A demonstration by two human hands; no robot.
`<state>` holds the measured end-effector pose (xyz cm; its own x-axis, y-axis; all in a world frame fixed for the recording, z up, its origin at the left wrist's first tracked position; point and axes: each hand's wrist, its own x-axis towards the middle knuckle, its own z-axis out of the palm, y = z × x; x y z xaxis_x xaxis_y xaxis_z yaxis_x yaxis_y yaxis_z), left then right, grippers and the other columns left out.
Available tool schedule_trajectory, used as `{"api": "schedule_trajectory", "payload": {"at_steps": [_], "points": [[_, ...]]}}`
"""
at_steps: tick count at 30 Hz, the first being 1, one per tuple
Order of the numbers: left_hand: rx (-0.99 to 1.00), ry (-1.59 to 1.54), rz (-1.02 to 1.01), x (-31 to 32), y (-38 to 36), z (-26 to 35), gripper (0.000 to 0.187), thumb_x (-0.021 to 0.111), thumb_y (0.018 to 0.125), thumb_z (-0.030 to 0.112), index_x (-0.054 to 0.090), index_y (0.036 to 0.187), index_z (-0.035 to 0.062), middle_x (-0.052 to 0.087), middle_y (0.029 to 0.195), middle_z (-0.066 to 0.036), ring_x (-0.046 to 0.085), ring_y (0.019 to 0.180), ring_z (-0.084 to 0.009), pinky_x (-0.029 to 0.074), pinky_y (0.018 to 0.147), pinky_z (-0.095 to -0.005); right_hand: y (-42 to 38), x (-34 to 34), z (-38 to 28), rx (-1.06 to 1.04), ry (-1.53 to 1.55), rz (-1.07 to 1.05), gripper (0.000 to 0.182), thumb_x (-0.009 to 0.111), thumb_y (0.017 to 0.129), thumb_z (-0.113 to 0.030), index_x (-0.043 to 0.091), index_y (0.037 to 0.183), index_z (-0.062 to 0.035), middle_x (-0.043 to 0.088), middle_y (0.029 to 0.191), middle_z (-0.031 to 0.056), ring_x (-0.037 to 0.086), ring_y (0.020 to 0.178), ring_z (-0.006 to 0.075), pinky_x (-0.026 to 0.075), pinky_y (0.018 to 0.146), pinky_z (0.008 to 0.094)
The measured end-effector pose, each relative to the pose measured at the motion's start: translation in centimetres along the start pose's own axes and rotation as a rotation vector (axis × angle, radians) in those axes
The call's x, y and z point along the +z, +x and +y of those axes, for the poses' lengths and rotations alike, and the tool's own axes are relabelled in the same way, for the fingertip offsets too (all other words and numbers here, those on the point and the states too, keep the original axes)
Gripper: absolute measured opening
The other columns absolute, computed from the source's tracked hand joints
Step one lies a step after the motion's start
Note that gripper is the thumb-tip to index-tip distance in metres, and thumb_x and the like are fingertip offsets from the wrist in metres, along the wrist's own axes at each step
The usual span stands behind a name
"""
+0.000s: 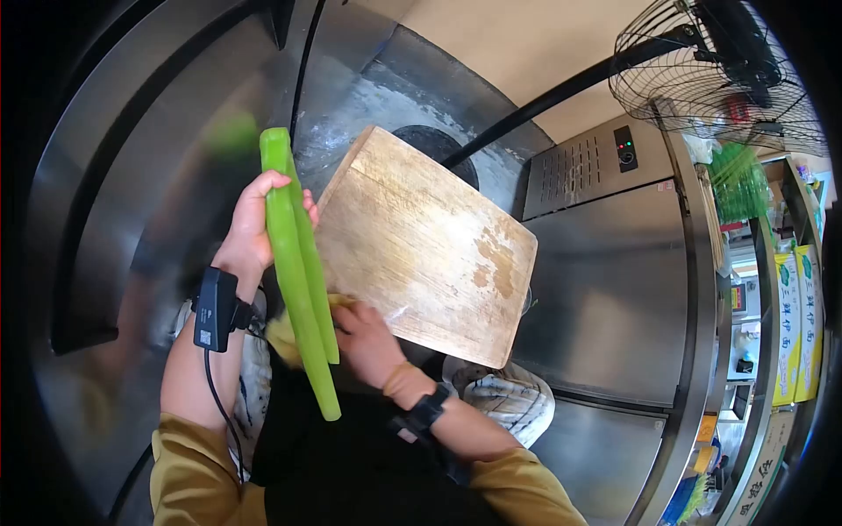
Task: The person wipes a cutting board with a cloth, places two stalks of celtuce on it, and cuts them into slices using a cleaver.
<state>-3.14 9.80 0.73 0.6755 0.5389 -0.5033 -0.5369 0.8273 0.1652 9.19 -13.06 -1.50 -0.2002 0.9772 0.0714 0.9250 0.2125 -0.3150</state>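
Two long, peeled green vegetable stalks [298,272] are held side by side, nearly upright in the view. My left hand [256,217] is wrapped round their upper part. My right hand [368,344] is beside their lower part, near the close edge of a wooden cutting board [421,237]. Its fingers are curled against something yellowish [285,337], largely hidden behind the stalks, and a bit of clear film shows by the fingertips. The board has damp, darker patches towards its right side.
A stainless steel cabinet [605,289] stands right of the board. Beyond the board are a dark round object [438,149] on the wet floor and a fan [719,70] on a black pole. Shelves with packages [789,324] line the far right. A metal surface [114,219] fills the left.
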Motion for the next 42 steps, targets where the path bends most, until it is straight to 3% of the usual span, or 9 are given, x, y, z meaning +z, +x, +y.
{"api": "schedule_trajectory", "payload": {"at_steps": [9,14,21,24,31,33,38,39,42], "points": [[0.049,0.019,0.089,0.9,-0.5,-0.7,0.027,0.063,0.078,0.018,0.051,0.096,0.0018,0.057,0.086,-0.012,0.057,0.075,-0.0221,0.053,0.073,-0.0379,-25.4,-11.7,22.4,1.426,-0.583,0.266,0.032,0.058,0.076,-0.008,0.068,0.106,-0.0111,0.066,0.104,0.0197,0.065,0.093,0.0406,0.052,0.083,0.0507],[0.015,0.104,0.004,1.4,-0.8,-1.1,0.029,0.06,0.08,0.019,0.049,0.102,0.002,0.057,0.089,-0.013,0.057,0.077,-0.0247,0.053,0.073,-0.0403,-13.9,-9.1,20.9,1.203,-0.294,0.626,0.025,0.062,0.075,-0.004,0.072,0.097,-0.0082,0.071,0.093,0.0168,0.068,0.092,0.0359,0.054,0.085,0.046],[0.031,0.15,-0.086,1.1,-1.6,-0.8,0.042,0.06,0.08,0.019,0.051,0.116,0.0009,0.058,0.091,-0.012,0.057,0.077,-0.0215,0.053,0.074,-0.0383,7.1,2.3,3.9,-0.126,0.078,0.197,0.024,0.061,0.079,-0.012,0.067,0.102,-0.0104,0.061,0.112,0.0111,0.055,0.103,0.0327,0.045,0.091,0.042],[0.028,0.065,-0.031,1.1,-1.3,-0.6,0.042,0.061,0.079,0.02,0.051,0.115,0.0015,0.058,0.09,-0.012,0.057,0.076,-0.0206,0.052,0.074,-0.0374,7.5,0.6,7.8,-0.11,0.049,0.209,0.025,0.059,0.078,-0.006,0.067,0.102,-0.0085,0.062,0.112,0.0135,0.056,0.102,0.0322,0.047,0.089,0.0419],[0.08,0.11,-0.011,1.1,-0.9,-0.9,0.04,0.06,0.078,0.022,0.052,0.114,0.0042,0.058,0.09,-0.01,0.057,0.075,-0.0185,0.051,0.072,-0.0354,-10.7,-10.8,30.3,1.416,-0.55,-0.03,0.027,0.066,0.081,-0.025,0.067,0.102,-0.0086,0.067,0.1,0.0095,0.064,0.101,0.029,0.054,0.08,0.0419],[0.094,0.126,0.008,1.5,-1.0,-1.0,0.042,0.059,0.079,0.022,0.052,0.115,0.0038,0.058,0.09,-0.01,0.056,0.074,-0.0196,0.051,0.072,-0.0365,-14.2,-12.1,32.5,1.546,-0.671,0.281,0.03,0.067,0.08,-0.026,0.067,0.104,-0.0078,0.067,0.1,0.0135,0.064,0.103,0.0297,0.053,0.083,0.0412],[0.078,0.174,0.02,1.8,-0.8,-1.5,0.045,0.058,0.078,0.022,0.052,0.118,0.0032,0.058,0.09,-0.011,0.056,0.075,-0.0197,0.051,0.073,-0.0364,-4.5,-5.8,31.0,1.234,-0.237,0.459,0.025,0.063,0.075,-0.006,0.064,0.1,-0.0047,0.064,0.097,0.0198,0.059,0.095,0.0374,0.045,0.088,0.0442],[0.072,0.179,0.023,1.8,-0.8,-1.6,0.045,0.058,0.078,0.022,0.052,0.119,0.0032,0.058,0.09,-0.011,0.056,0.076,-0.0197,0.051,0.073,-0.0364,-1.1,-2.7,29.2,0.71,-0.232,0.597,0.029,0.058,0.072,0.003,0.064,0.099,-0.0049,0.063,0.1,0.0198,0.057,0.099,0.0392,0.044,0.089,0.0448],[0.066,0.182,0.025,1.6,-0.8,-1.7,0.046,0.058,0.078,0.022,0.051,0.119,0.0033,0.058,0.091,-0.01,0.056,0.076,-0.0194,0.051,0.073,-0.0364,9.9,0.2,17.7,0.295,0.184,0.455,0.047,0.047,0.068,0.012,0.067,0.104,-0.0099,0.061,0.108,0.0178,0.055,0.105,0.0378,0.042,0.095,0.0434]]}}
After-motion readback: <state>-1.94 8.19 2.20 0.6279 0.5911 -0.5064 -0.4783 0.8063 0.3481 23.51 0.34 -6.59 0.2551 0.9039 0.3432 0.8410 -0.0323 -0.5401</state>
